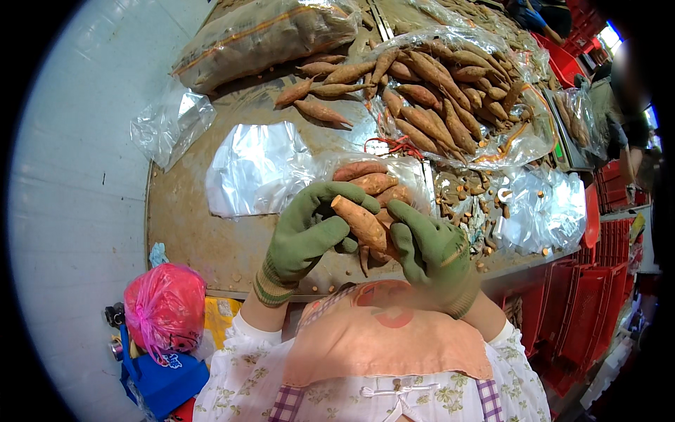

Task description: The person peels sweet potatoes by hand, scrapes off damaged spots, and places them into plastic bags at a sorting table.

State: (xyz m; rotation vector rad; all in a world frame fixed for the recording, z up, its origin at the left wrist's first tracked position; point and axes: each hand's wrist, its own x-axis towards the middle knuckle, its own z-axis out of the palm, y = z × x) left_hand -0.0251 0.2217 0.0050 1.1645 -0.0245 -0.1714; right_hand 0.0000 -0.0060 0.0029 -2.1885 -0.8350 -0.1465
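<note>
A sweet potato [362, 226] with a cut, pale upper end is held between my two gloved hands, over the near edge of the table. My left hand [309, 228], in a green knitted glove, curls round its upper left side. My right hand [432, 253], gloved the same way, closes with thumb and fingers at its lower right end; part of that grip is hidden. Just beyond, several more sweet potatoes [376, 183] lie on a clear plastic bag [418, 176], partly covered by my hands.
A big heap of sweet potatoes [443, 91] lies on plastic at the far right. Behind stands a full clear sack [267, 42]. Flat clear bags [256, 169] lie at left, others [545, 211] at right near trimmed ends. Red crates [583, 302] stand right; a pink bag [165, 306] sits lower left.
</note>
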